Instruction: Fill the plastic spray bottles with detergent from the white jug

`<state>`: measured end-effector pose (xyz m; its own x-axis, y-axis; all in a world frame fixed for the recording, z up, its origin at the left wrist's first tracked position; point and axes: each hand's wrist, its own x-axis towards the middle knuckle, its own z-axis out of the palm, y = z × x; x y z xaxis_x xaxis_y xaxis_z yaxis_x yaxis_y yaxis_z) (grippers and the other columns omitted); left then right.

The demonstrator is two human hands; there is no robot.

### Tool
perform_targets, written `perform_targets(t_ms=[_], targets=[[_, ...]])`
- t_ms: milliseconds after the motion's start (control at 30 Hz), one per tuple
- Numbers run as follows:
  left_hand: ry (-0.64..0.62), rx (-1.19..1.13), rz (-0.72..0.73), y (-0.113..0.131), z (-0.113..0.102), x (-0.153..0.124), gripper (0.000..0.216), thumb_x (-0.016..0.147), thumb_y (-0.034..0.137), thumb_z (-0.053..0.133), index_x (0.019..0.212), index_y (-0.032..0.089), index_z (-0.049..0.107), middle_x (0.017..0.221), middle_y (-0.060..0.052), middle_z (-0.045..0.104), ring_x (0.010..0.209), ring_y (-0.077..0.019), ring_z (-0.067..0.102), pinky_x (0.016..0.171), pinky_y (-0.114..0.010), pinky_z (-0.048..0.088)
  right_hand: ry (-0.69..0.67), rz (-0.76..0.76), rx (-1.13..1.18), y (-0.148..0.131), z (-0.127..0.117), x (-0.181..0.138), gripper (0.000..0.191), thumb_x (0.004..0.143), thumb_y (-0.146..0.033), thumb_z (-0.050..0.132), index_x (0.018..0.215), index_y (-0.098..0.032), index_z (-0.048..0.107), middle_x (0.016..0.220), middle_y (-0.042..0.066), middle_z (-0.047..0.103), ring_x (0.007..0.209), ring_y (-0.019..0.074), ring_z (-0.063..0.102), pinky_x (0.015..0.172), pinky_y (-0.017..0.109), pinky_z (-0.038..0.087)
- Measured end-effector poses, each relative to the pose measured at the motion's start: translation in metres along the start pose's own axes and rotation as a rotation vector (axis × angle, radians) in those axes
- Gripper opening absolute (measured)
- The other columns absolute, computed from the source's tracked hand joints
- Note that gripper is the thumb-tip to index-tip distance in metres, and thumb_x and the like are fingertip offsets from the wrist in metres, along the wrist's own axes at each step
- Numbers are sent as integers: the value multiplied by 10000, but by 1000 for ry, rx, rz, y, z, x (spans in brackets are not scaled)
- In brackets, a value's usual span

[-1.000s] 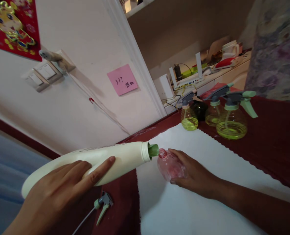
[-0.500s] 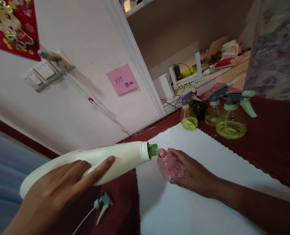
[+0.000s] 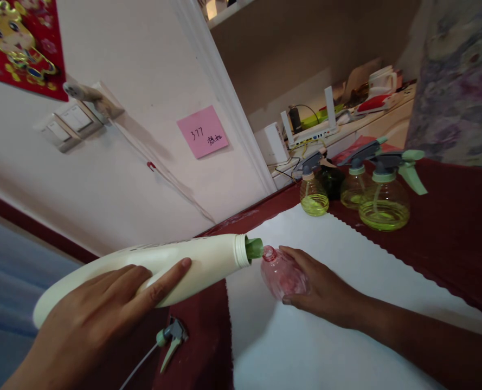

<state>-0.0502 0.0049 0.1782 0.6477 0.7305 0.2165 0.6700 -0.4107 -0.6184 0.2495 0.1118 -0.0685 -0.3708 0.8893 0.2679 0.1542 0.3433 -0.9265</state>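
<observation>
The left hand [image 3: 102,314] is wrapped around a large, smooth, cream-coloured plastic bottle [image 3: 208,265], its index finger stretched along the side. The bottle lies tilted nearly level, its threaded neck facing right, with a translucent green pouring spout [image 3: 254,248] jutting from the mouth.

Well apart from it, the right hand [image 3: 320,290] clasps a small, rounded, clear pink bottle [image 3: 279,275] from its right side, above a white sheet with a scalloped edge [image 3: 289,346]. The pink bottle leans to the left, and its uncapped neck sits just beside the spout's tip; whether the two touch, or any liquid is passing, I cannot tell.

Below the cream bottle, a grey and pale-green plastic trigger sprayer head [image 3: 172,336] with a thin white tube lies on the dark red tabletop [image 3: 204,346].

Farther back, a small clear spray bottle with a pinkish collar [image 3: 314,199] and two clear spray bottles with green collars [image 3: 385,208] stand upright, holding yellow-green liquid. Beyond are a square pink paper note [image 3: 203,132] on the white wall [image 3: 151,59] and a white router with upright antennas [image 3: 314,134].
</observation>
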Motion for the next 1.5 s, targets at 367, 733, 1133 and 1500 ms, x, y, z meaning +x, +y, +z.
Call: perform_targets(t_ms=[367, 733, 1133, 1500], targets=[[-15, 8, 8, 0, -1, 2, 748, 1007, 336, 483, 1694, 413, 198, 888, -39, 708, 739, -283, 709, 670, -410, 497, -16, 12, -17, 1, 0, 0, 905, 746, -351, 817, 1551, -346, 404, 1626, 113, 528, 1499, 404, 487, 1217, 659, 408], [-14, 22, 11, -2, 1, -1, 724, 1011, 331, 475, 1689, 398, 228, 858, -22, 682, 723, -250, 681, 690, -397, 488, -21, 2, -28, 0, -1, 0, 892, 758, -333, 801, 1550, -360, 393, 1639, 109, 512, 1507, 407, 474, 1215, 680, 401], [-13, 17, 10, -2, 0, 0, 716, 1023, 325, 479, 1688, 412, 229, 888, -28, 698, 757, -248, 690, 696, -390, 477, -28, 11, -35, -1, 0, 0, 893, 760, -355, 799, 1550, -325, 382, 1640, 123, 504, 1500, 397, 474, 1229, 650, 386], [-6, 11, 12, 0, -1, 1, 687, 1037, 359, 456, 1685, 410, 237, 868, -18, 672, 717, -247, 677, 701, -391, 464, -28, 15, -48, 2, 1, 1, 914, 762, -355, 804, 1563, -320, 365, 1653, 115, 490, 1508, 393, 464, 1231, 639, 391]])
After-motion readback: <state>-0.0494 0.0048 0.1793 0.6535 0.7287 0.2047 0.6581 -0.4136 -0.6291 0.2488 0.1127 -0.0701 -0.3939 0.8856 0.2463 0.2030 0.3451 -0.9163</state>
